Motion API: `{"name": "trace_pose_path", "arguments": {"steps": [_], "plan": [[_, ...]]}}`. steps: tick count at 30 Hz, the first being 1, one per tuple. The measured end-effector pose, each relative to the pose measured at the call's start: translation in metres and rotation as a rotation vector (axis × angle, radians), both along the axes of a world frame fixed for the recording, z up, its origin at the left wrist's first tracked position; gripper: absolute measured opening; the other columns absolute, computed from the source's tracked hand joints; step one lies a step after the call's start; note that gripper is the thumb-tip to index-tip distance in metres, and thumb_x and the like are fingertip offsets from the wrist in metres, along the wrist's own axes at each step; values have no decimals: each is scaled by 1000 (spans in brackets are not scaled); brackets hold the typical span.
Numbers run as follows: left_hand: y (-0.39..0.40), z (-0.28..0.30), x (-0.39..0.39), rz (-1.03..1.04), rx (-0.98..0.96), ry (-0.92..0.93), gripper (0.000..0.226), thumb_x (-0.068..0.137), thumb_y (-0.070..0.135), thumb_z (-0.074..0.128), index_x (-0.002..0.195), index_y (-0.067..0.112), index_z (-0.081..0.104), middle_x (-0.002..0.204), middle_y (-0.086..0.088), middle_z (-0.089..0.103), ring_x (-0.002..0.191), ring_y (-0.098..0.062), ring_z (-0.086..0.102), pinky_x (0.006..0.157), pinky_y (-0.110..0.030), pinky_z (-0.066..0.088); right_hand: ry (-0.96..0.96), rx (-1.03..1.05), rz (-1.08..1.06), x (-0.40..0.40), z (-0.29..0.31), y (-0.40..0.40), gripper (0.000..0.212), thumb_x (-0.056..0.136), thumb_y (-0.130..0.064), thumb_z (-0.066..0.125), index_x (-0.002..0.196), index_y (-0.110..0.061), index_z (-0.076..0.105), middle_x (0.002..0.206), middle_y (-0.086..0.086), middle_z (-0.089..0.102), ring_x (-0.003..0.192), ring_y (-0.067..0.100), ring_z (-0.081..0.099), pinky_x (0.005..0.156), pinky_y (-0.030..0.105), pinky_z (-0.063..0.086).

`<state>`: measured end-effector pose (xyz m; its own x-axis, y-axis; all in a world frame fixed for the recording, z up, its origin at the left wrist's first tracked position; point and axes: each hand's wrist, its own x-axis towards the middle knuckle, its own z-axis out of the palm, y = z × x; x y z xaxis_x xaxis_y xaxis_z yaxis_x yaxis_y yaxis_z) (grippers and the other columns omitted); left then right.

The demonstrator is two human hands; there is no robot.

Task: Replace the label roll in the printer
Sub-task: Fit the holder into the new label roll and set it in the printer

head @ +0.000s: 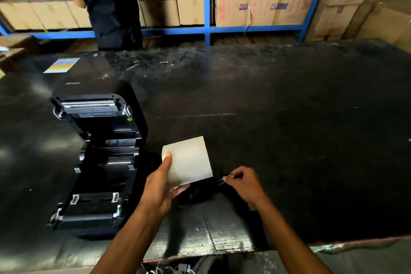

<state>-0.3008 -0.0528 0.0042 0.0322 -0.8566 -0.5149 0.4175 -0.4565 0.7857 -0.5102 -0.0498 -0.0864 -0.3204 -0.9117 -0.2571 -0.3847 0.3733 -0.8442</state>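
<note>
The black label printer (97, 162) stands open on the left of the dark table, its lid tipped back and the roll bay showing no roll. To its right my left hand (160, 187) holds a pale label roll (191, 160) just above the table, thumb on its near-left edge. My right hand (242, 182) is beside it, fingers pinched on a small black part (219, 181) at the roll's lower right end. What that black part is cannot be made out against the dark table.
The black table (289, 129) spreads wide to the right and back. A coloured sheet (62, 65) lies at the far left. A person in dark clothes (109, 4) stands behind the table. Blue shelving (206, 29) with cardboard boxes (264, 4) lines the back.
</note>
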Motion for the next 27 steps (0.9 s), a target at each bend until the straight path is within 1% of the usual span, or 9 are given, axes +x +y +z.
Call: {"name": "trace_pose_path", "arguments": {"steps": [2,5,8,11,15,19,22,25,27], "plan": [[-2,1,3,-1,-2,12,25,90,38,56,91,14,62,96,-8,69,88,-27,67,79,-49,57,-117,-44,-81,-12,12,0,18,73,-12,77,78,-10,60,74,14,64,67,21,59,53,17,46],[-5,1,8,-21,-7,34,25,89,39,56,94,16,62,101,-7,68,95,-28,64,88,-53,52,-265,-145,-259,-38,40,-3,18,81,-7,69,95,-1,60,93,29,67,67,24,64,53,22,53],[-8,1,9,-47,16,106,27,88,41,57,102,19,61,110,-8,66,104,-29,62,93,-56,48,-464,-234,-430,-50,74,-5,24,86,-7,63,108,2,57,91,18,67,72,21,66,56,19,57],[-9,6,2,-68,31,173,26,88,41,56,102,20,59,107,-9,65,99,-30,62,89,-54,49,-588,-268,-436,-40,92,-4,25,87,-8,62,109,3,58,84,11,67,73,20,68,58,21,59],[-9,10,-6,-85,47,264,36,86,44,57,112,19,56,111,-11,63,103,-33,62,75,-52,58,-504,-354,-442,-26,95,3,22,88,-11,61,108,-3,58,92,9,68,79,16,70,62,18,59],[-13,15,-8,-80,23,250,31,87,40,57,109,18,57,110,-10,63,102,-31,62,67,-48,60,-206,-607,-362,-18,106,13,23,85,-9,64,105,-19,56,95,-11,63,87,-4,65,73,8,51],[-16,23,-7,-85,-19,218,32,89,38,56,112,16,57,110,-9,64,99,-28,63,71,-49,58,-122,-708,-257,-8,112,13,29,83,-4,65,106,-21,57,98,-15,63,91,-9,62,77,6,48],[-21,30,-6,-102,-50,165,43,88,39,57,123,14,53,119,-11,63,105,-31,62,78,-51,55,-140,-668,-155,6,112,7,36,84,-5,65,114,-22,57,101,-19,61,93,-15,59,76,3,46],[-22,35,-8,-109,-66,125,47,87,39,58,125,12,53,122,-14,63,106,-32,63,78,-50,56,-140,-639,-67,21,109,4,35,85,-9,64,116,-24,57,104,-22,59,98,-11,59,78,4,45]]}}
